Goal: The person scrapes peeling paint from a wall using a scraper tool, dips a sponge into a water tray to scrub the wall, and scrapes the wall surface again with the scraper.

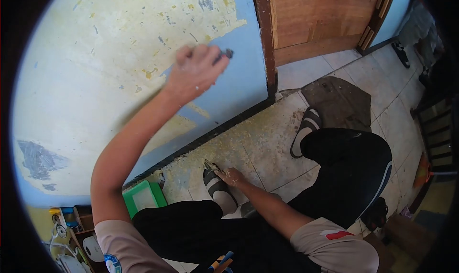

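- Head view: the step in hand looks like scraping blue paint (244,74) off the wall (119,43), judging by the cream area laid bare and the flakes (229,146) along its foot.
- The left hand (198,70) is raised to the wall's right part, fingers closed round a small dark tool (228,53); both are blurred, so I cannot tell whether the tool touches the wall.
- The right hand (231,176) is low, beside the toe of the left sandal (210,177), well apart from the other hand; whether it grips anything I cannot tell.
- The next move, I judge, calls for the tool's edge laid flat where cream meets blue, near the wall's right edge; care is due at the door frame (263,29).
- Counted: one tool; one door (320,20), past the wall's right edge; one green tray (157,196) on the floor (330,65), by the wall's lower edge; one brown mat (342,101), before the door; two sandals on the wearer's feet; one other person (416,27), partly seen at upper right; flakes too many to count.
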### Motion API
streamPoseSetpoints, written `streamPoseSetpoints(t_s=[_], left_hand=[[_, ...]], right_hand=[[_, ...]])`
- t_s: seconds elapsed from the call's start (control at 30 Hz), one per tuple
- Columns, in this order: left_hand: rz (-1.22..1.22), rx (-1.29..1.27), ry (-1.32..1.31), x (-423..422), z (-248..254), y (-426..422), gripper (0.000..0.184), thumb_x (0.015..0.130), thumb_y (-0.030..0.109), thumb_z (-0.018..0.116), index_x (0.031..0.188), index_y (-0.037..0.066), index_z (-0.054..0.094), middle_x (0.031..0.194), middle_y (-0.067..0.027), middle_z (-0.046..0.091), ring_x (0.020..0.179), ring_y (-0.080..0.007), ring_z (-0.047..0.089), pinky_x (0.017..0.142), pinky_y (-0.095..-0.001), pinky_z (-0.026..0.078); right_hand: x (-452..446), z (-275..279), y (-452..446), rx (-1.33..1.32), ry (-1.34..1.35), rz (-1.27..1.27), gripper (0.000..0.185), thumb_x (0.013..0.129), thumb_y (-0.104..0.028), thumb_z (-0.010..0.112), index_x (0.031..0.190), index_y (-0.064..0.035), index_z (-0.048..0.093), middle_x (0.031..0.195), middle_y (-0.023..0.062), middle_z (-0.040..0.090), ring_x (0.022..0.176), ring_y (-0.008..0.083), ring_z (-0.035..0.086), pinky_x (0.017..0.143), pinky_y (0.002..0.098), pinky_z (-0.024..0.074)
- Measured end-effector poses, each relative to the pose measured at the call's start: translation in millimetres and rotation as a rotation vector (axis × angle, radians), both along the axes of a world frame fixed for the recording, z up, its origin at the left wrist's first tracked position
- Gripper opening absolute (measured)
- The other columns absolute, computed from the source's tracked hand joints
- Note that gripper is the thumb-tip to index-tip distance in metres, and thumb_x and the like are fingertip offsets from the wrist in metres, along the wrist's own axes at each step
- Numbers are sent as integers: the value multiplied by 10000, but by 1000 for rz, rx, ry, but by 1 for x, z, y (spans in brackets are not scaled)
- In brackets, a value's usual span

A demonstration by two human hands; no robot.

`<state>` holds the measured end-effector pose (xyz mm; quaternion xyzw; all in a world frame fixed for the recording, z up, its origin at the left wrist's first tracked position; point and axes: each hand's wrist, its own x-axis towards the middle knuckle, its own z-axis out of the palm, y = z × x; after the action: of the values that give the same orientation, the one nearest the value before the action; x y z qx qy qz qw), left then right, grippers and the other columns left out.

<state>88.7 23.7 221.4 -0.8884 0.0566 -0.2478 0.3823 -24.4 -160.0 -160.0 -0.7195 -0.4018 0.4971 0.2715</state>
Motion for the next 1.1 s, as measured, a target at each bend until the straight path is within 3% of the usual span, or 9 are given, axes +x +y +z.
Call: streamPoseSetpoints(t_s=[0.13,0.23,0.47,0.6,0.7,0.8,0.87,1.03,1.1], left_hand=[[64,-46,-159,2,54,-11,168,791,227,629,951,278,609,960,85,525,942,-118,488,857,-389,253],[-59,90,-213,43,-7,1,127,799,219,605,917,264,591,977,83,529,938,-112,481,851,-379,258],[-157,71,103,123,-103,-29,64,816,216,582,857,235,538,922,47,497,934,-131,487,857,-343,303],[-188,-13,102,109,-56,-24,85,813,209,587,890,238,566,904,47,484,936,-141,501,847,-348,317],[-132,93,-19,85,-3,-12,118,790,199,594,887,261,568,895,46,490,951,-132,503,829,-382,298],[-29,-84,-14,65,43,-15,428,657,212,770,1054,271,620,1013,58,517,997,-150,499,828,-416,273],[-54,-72,-82,63,39,-17,337,711,208,718,1028,264,620,1019,55,526,985,-144,497,820,-422,273],[-200,-81,153,81,-92,-10,110,813,196,566,915,208,606,990,48,526,954,-157,488,804,-353,306],[-157,-99,368,82,-162,-10,140,849,203,562,982,182,600,1020,18,540,993,-164,499,821,-350,339]], right_hand=[[4,-2,-8,-46,38,-74,747,909,-681,464,1001,19,706,1050,290,668,1041,446,629,916,506,481],[-3,-8,0,-30,8,-141,736,903,-680,475,993,11,709,1039,278,675,1028,446,634,906,502,485],[1,22,3,55,10,-16,715,906,-668,475,982,1,716,1006,282,679,1018,440,638,913,497,482],[-3,29,9,110,13,-55,724,899,-676,478,1001,0,716,1005,270,685,1004,450,639,893,494,491],[-2,32,9,88,64,-66,710,899,-673,483,982,-9,719,1009,264,685,1002,443,640,881,490,493],[1,18,1,50,123,-69,697,899,-667,490,942,-9,719,991,259,687,985,434,646,867,490,494],[2,7,-8,50,38,-128,696,898,-665,493,884,-4,711,946,254,687,957,424,655,848,491,498],[7,-8,-5,28,-25,-118,696,913,-658,478,871,1,698,930,254,687,955,434,652,852,496,501],[10,-1,-3,26,2,-148,698,920,-655,472,903,5,701,937,262,687,964,439,650,864,499,500]])
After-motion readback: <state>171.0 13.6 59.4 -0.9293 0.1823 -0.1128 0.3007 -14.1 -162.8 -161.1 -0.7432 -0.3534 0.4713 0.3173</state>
